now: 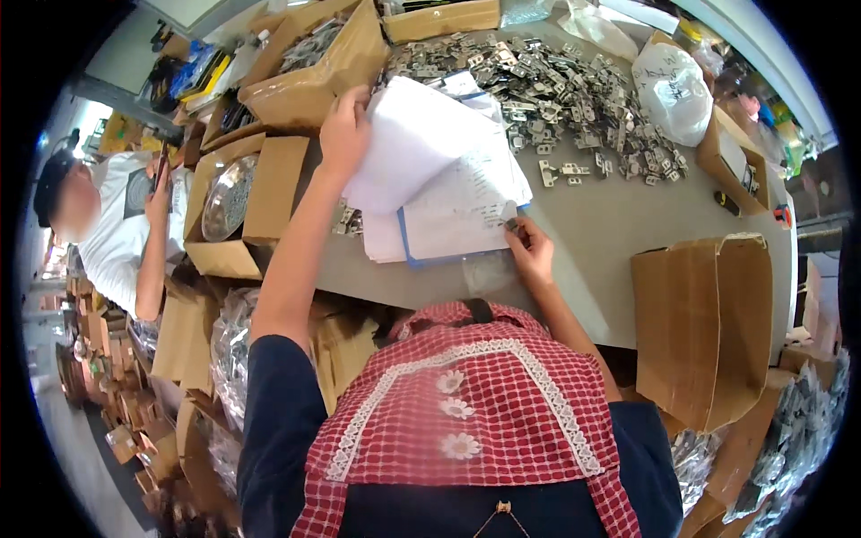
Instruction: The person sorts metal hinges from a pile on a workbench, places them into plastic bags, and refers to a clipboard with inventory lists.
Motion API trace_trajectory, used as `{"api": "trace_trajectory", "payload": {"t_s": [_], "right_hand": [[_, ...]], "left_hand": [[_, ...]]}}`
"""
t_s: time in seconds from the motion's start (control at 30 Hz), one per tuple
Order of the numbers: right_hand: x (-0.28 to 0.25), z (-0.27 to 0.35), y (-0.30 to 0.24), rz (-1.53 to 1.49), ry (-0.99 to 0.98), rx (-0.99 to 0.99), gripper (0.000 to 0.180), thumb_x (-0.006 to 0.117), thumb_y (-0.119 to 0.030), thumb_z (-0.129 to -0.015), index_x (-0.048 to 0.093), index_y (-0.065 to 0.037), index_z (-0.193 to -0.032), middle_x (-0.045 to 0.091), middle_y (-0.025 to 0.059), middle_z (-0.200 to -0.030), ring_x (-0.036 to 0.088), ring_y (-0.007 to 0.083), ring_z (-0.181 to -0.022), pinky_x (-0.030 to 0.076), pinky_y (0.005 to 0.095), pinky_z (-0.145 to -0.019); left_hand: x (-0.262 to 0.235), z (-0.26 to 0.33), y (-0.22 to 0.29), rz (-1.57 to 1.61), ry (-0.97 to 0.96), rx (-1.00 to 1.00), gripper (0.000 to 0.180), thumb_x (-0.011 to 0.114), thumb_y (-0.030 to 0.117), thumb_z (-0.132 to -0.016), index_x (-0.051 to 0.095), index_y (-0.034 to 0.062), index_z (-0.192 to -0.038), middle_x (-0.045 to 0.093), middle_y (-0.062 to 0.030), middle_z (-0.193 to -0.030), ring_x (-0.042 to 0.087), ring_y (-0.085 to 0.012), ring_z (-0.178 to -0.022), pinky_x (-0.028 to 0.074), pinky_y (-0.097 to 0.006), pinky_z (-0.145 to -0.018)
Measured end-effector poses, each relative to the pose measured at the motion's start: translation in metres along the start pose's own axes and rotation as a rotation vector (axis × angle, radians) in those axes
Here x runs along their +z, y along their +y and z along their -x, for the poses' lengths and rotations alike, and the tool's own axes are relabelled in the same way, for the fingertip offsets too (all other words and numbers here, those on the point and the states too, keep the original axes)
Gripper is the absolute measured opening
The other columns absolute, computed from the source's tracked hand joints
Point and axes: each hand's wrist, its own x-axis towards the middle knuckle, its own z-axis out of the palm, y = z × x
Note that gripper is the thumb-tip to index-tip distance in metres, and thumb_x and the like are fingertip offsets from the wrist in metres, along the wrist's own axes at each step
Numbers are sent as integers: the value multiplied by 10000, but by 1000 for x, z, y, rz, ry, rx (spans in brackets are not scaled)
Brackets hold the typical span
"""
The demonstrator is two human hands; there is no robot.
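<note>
My left hand (345, 134) is closed on the edge of some white paper sheets (417, 134), which it holds lifted and curled back. Beneath them lies a sheet with handwritten lines (457, 211) on a blue-edged clipboard or folder (426, 261). At the right edge of that sheet, my right hand (533, 254) pinches something small and greyish, too small to name. A clear plastic bag (486, 274) lies just left of the right hand. Behind the papers spreads a large heap of small metal hinge-like parts (574, 94).
An open carton of metal parts (305, 90) stands at the back left, with another carton (224, 255) nearer. A tall cardboard box (682, 332) is at the right, and a white plastic bag (671, 94) behind it. Another person (126, 215) holds a phone on the left.
</note>
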Motion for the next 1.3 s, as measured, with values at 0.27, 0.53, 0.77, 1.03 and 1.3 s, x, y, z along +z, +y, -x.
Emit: {"api": "trace_trajectory", "payload": {"t_s": [0.27, 0.53, 0.77, 1.03, 1.3], "right_hand": [[13, -4, 9, -191, 12, -19, 230, 652, -86, -822, 676, -11, -1037, 636, 68, -756, 561, 112, -663, 475, 281, -628], [4, -8, 16, -127, 36, -40, 301, 590, -198, -933, 592, -15, -1172, 639, 60, -790, 561, 119, -670, 457, 266, -627], [-7, -11, -10, -402, -29, 209, 360, 553, -376, -996, 604, -21, -1029, 503, -22, -636, 466, 63, -502, 378, 232, -446], [-11, -19, -27, -83, -174, 237, 360, 619, -368, -950, 650, -13, -1004, 548, -11, -645, 473, 70, -516, 383, 247, -464], [-5, -11, -16, -156, -126, 135, 329, 696, -270, -897, 650, -3, -1084, 603, -16, -755, 500, 61, -598, 398, 254, -504]], "left_hand": [[-33, 62, -8, -64, -84, -216, 233, 577, 96, -929, 598, 38, -1154, 691, -118, -1008, 674, -232, -898, 525, -334, -794], [-23, 200, 2, -196, -72, -454, 455, 604, 110, -899, 466, -40, -1306, 518, -240, -1306, 579, -387, -1107, 479, -436, -926], [-4, 260, 26, -269, -66, -280, 579, 581, 93, -889, 368, -67, -1404, 369, -239, -1447, 411, -422, -1285, 357, -493, -1045], [-7, 262, 35, -290, -43, -309, 554, 560, 128, -904, 386, -55, -1397, 378, -198, -1452, 412, -394, -1287, 346, -469, -1056], [-14, 255, 23, -54, 162, -526, 624, 685, 136, -758, 481, 46, -1341, 414, -186, -1436, 381, -390, -1313, 288, -510, -1101]]}}
